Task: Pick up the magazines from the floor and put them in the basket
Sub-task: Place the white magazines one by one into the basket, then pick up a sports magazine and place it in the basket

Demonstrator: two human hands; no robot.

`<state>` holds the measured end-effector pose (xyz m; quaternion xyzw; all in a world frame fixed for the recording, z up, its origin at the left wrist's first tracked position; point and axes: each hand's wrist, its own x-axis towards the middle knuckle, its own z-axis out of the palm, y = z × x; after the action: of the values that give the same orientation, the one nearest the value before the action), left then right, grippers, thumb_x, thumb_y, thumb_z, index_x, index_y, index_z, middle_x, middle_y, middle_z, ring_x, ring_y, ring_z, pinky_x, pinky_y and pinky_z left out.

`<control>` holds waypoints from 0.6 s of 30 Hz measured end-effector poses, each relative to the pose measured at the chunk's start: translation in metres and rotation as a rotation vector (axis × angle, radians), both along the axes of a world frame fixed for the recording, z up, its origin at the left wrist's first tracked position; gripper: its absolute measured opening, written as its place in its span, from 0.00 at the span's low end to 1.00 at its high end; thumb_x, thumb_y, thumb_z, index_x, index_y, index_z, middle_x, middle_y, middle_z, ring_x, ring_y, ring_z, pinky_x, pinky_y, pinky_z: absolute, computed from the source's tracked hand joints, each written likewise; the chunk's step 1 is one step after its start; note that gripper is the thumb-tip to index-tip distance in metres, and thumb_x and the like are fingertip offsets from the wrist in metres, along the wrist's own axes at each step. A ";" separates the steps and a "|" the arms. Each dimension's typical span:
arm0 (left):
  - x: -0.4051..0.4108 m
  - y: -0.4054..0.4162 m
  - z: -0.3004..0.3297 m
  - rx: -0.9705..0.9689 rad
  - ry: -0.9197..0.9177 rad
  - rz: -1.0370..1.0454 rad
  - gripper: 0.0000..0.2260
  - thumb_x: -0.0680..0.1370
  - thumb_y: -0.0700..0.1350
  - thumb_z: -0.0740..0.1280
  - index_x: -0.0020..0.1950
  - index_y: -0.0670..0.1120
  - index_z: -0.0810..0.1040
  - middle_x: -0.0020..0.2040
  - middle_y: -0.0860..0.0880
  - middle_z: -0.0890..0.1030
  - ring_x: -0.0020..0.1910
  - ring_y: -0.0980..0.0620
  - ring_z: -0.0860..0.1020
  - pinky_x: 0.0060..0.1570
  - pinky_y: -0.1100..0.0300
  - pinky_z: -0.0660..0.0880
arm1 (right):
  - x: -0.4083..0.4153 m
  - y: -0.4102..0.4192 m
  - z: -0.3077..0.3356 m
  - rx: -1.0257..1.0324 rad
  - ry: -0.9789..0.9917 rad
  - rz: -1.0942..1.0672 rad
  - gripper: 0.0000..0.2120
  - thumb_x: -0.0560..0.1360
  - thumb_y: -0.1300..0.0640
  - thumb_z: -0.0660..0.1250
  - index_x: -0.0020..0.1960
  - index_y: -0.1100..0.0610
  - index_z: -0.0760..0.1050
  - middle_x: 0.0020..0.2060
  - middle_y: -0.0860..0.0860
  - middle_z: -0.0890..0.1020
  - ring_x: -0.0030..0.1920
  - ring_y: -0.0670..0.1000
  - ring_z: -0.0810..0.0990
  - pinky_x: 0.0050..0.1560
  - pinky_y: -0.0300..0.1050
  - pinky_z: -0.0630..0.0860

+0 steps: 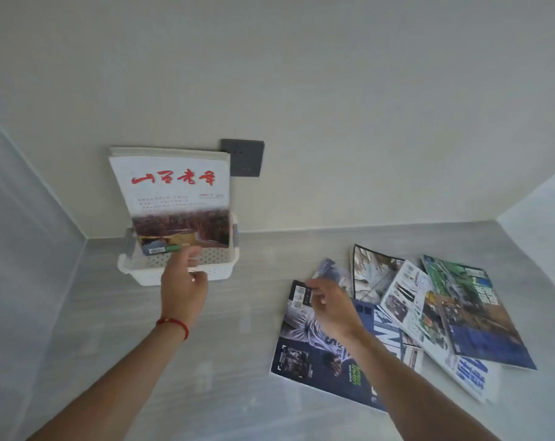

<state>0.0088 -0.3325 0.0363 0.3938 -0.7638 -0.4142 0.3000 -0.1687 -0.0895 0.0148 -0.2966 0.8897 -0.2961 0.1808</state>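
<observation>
A white perforated basket stands on the floor against the wall. Magazines stand upright in it; the front one is white with red characters. My left hand hovers at the basket's front rim, fingers loosely apart, holding nothing. Several magazines lie fanned on the floor to the right. My right hand reaches over the dark blue sports magazine, its fingertips at that magazine's top edge; whether it grips is unclear. Further right lie a white-covered magazine and a green and blue one.
A dark grey wall socket sits behind the basket. Walls close in on the left and far right, forming a corner nook. Grey floor stretches between the basket and the magazine pile.
</observation>
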 end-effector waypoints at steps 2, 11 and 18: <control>-0.015 0.049 -0.008 0.074 -0.091 -0.182 0.20 0.74 0.28 0.64 0.62 0.44 0.78 0.60 0.46 0.80 0.56 0.46 0.80 0.55 0.48 0.79 | -0.009 0.048 -0.001 0.091 0.049 -0.052 0.19 0.80 0.64 0.62 0.69 0.55 0.75 0.66 0.52 0.79 0.62 0.48 0.78 0.65 0.40 0.73; -0.059 0.206 -0.030 0.234 -0.400 -0.555 0.17 0.75 0.32 0.65 0.56 0.53 0.79 0.56 0.52 0.82 0.54 0.52 0.81 0.50 0.65 0.79 | -0.072 0.206 -0.029 0.453 -0.068 -0.193 0.36 0.82 0.50 0.62 0.82 0.58 0.47 0.81 0.60 0.51 0.81 0.60 0.52 0.79 0.59 0.56; -0.121 0.266 -0.032 0.335 -0.529 -0.522 0.12 0.77 0.41 0.68 0.59 0.52 0.76 0.60 0.47 0.81 0.56 0.48 0.79 0.53 0.56 0.78 | -0.040 0.215 -0.055 0.469 0.118 0.006 0.37 0.83 0.45 0.56 0.83 0.53 0.39 0.82 0.55 0.41 0.81 0.57 0.38 0.79 0.56 0.41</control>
<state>-0.1125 -0.0667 0.0043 0.3233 -0.8108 -0.4795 -0.0904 -0.2088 0.1258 -0.0399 -0.2659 0.9423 -0.0632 0.1933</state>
